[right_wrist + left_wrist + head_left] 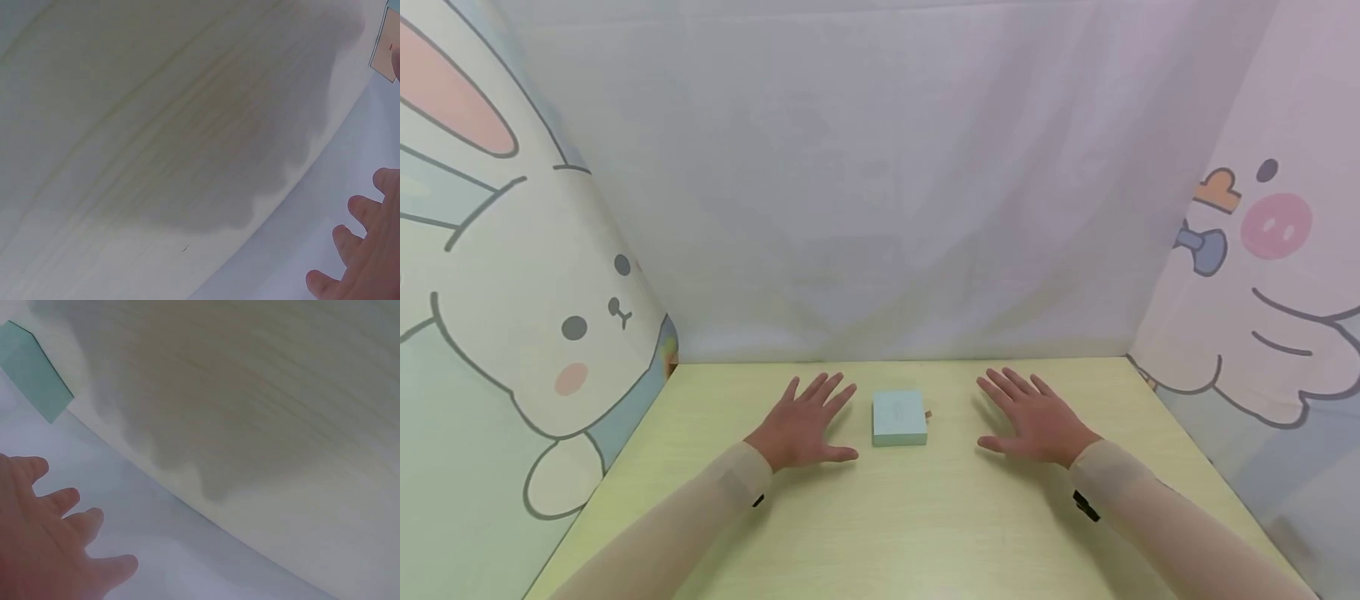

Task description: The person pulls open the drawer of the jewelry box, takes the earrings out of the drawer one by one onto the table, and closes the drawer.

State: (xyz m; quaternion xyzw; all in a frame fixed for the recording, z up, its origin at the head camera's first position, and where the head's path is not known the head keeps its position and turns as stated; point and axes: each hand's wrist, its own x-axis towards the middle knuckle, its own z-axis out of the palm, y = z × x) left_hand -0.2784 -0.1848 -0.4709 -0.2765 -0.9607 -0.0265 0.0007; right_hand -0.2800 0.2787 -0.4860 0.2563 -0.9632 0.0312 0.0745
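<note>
A small pale mint-green square box (pixel 899 417) lies on the light wooden table between the two hands. A little brown tab (pixel 928 414) sticks out from its right side. To the left of the box is my left hand (pixel 801 425), palm down with fingers spread and nothing held. My right hand (pixel 1030 419) is spread the same way to the right, apart from the box. The left wrist view catches the box's green side (pixel 37 375) beyond the fingers. In the right wrist view a peach-coloured side of the box (pixel 386 47) shows at the top right edge.
The pale yellow tabletop (pixel 925 525) ends at a hanging white cloth (pixel 880 183) behind. Printed cloth walls stand on both sides, a rabbit (pixel 535 308) on the left and a pig (pixel 1277 275) on the right. Dark straps show under both sleeves.
</note>
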